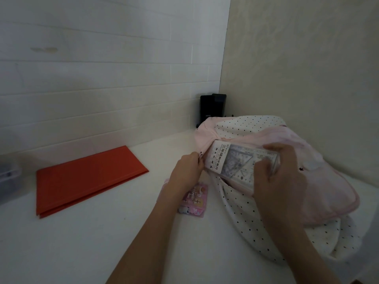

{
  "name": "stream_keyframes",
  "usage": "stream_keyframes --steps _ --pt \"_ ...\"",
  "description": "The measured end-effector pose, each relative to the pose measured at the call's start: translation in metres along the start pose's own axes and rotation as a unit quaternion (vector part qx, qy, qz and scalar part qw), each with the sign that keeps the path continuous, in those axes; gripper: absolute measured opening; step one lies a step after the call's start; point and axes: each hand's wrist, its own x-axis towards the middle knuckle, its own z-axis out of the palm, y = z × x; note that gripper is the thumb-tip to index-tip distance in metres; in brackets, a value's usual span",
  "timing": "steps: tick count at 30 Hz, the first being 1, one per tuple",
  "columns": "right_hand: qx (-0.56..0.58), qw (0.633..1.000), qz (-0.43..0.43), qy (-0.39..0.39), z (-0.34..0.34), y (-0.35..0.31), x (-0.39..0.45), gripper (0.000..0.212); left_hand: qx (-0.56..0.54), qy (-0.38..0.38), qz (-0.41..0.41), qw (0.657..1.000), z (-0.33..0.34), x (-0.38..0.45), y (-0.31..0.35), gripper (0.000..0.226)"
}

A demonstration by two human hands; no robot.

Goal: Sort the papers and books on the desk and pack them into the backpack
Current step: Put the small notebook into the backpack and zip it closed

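Leftmost, at the frame's left edge, a grey box [9, 179] sits half out of view on the white desk [82, 242]; what it holds is too blurred to tell. Just right of it, in the left-centre of the frame, a red folder [88, 179] lies flat and closed, well apart from both hands, so it looks not yet packed and probably waits its turn.

Moving toward the centre, a small pink packet [194, 198] with cartoon print lies on the desk, partly under the left forearm, also untouched.

Above it, the left hand [189, 168] is curled, its fingertips pinching the pink rim of the backpack [307, 181] at the mouth. That grip seems meant to hold the opening taut and wide so something can slide in.

Right of that, a ruler set [240, 158] in a clear printed sleeve sits tilted at the mouth of the bag, its lower end apparently already past the rim and its upper left corner in the open. The right hand [281, 173] grips its right end, fingers curled over the top edge and thumb below, likely to steer it down inside.

The backpack, pink with white dotted panels, lies on its side across the right of the frame. Behind it, in the corner, stands a black speaker [212, 108].
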Motion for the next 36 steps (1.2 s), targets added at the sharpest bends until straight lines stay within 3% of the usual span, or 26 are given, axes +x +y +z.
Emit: stream_keyframes --steps 6,14,17,21,23,26,31,34,36 --pt "0.017 0.997 -0.079 0.004 0.004 -0.007 -0.003 0.022 0.1 0.06 -0.006 0.993 0.009 -0.005 0.004 0.026" --pt "-0.069 0.992 -0.101 -0.042 0.044 0.017 -0.018 0.016 0.13 0.025 -0.019 0.991 0.005 -0.008 0.02 0.024" --pt "-0.102 0.978 -0.078 -0.165 0.066 0.013 -0.009 0.03 0.117 -0.002 -0.01 0.993 0.005 -0.013 0.029 0.02" --pt "-0.025 0.954 -0.072 -0.288 0.074 -0.001 -0.002 0.053 0.036 -0.002 -0.043 0.998 -0.002 -0.009 0.016 0.026" --pt "-0.012 0.928 -0.033 -0.371 0.07 -0.001 -0.003 0.049 0.009 0.008 -0.047 0.999 -0.006 -0.008 0.009 0.032" --pt "-0.075 0.926 0.001 -0.37 0.073 0.004 -0.003 0.033 -0.029 0.014 -0.028 0.999 -0.009 -0.009 0.004 0.037" --pt "-0.123 0.932 0.016 -0.339 0.096 0.003 -0.009 0.045 -0.075 0.006 -0.015 0.997 -0.013 -0.006 -0.004 0.036" --pt "-0.081 0.897 0.014 -0.435 0.098 0.006 -0.003 0.053 -0.094 0.006 -0.033 0.995 -0.015 -0.006 -0.009 0.038" --pt "-0.062 0.859 -0.016 -0.508 0.092 0.007 0.004 0.042 -0.081 0.008 -0.05 0.995 -0.014 -0.005 -0.014 0.04"
